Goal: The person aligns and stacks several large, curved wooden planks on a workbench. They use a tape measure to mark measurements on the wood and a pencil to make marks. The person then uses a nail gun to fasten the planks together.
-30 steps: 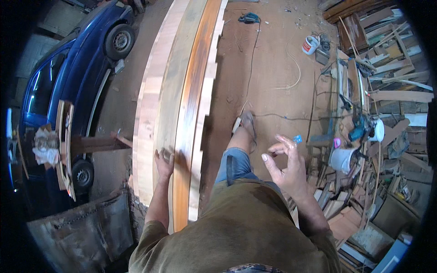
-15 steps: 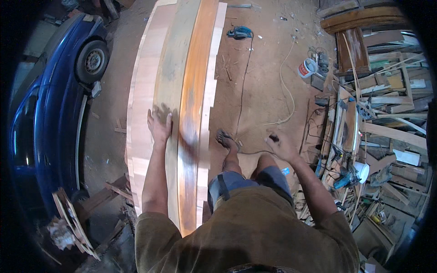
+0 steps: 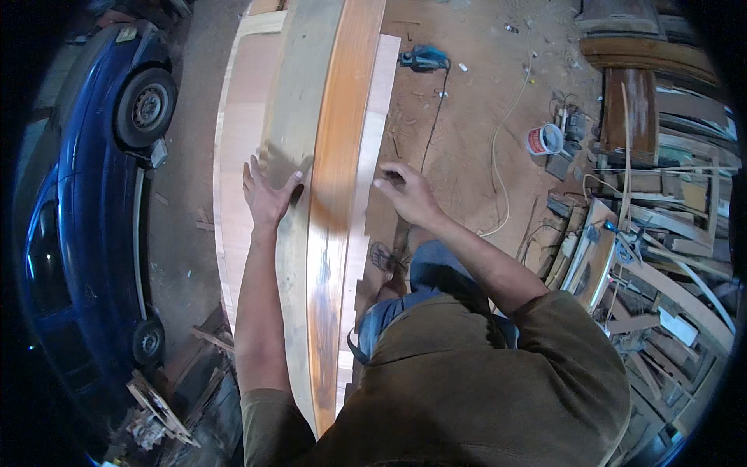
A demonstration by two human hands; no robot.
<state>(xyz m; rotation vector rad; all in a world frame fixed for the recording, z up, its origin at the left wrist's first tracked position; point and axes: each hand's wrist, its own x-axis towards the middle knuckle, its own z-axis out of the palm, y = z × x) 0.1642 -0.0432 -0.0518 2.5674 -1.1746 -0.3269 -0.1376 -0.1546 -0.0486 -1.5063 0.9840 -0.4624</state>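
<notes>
A long wooden workpiece lies lengthwise before me. On its pale pinkish panel run a greyish board and an orange-brown board with dark, shiny patches nearer to me. My left hand, fingers spread, is over the left side of the greyish board, where it meets the pinkish panel; it holds nothing. Just off the panel's stepped right edge is my right hand, its fingers curled with thumb and forefinger toward the boards. Whatever it may hold is too dark to make out.
Left stands a blue car. On the dirt floor at right are a teal power tool with a cord, a white bucket and a pale cable. Stacked wood offcuts fill the far right; broken wood lies lower left.
My right hand has come left and up from beside my legs to the panel's right edge. The left hand stays spread over the boards. My body has stepped forward and the view has shifted.
</notes>
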